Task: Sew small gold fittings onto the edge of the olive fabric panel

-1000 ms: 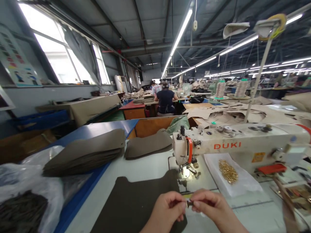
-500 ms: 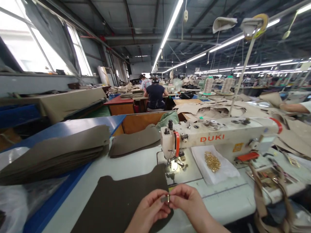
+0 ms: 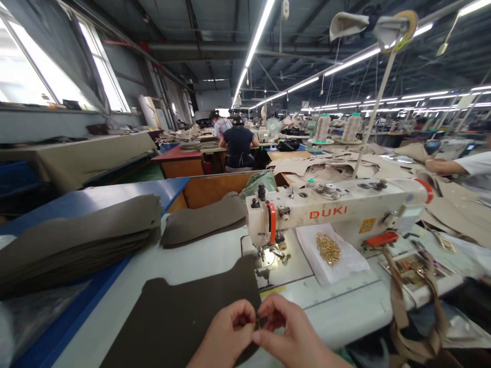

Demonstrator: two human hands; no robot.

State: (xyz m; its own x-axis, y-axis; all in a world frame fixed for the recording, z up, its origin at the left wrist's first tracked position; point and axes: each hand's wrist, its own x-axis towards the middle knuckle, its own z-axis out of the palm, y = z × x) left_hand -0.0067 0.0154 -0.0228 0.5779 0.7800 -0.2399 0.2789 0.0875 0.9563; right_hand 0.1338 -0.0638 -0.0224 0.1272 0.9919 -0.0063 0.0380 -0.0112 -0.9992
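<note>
My left hand [image 3: 229,329] and my right hand [image 3: 288,329] meet at the near edge of the sewing table, fingers pinched together. Between the fingertips is a small dark fabric tab [image 3: 263,321] with a gold metal piece on it, mostly hidden by the fingers. Under and left of my hands lies a large dark olive fabric panel [image 3: 192,301]. Its upper right corner reaches the needle plate of the white sewing machine [image 3: 291,212]. A heap of small gold metal pieces [image 3: 328,248] sits on a white bag [image 3: 345,268] beside the needle area.
Stacks of dark cut panels [image 3: 80,230] lie at left, with another pile [image 3: 203,220] behind the panel. At right are a parts tray [image 3: 416,271] and hanging tan straps [image 3: 401,312]. Beyond the machine are beige pieces [image 3: 318,166], a seated person [image 3: 240,145] and another person's arm [image 3: 445,166].
The fingers have shifted around the tab; the gold piece, plainly visible before, is now mostly covered, and more of the dark tab shows on the right. The view has turned slightly right.
</note>
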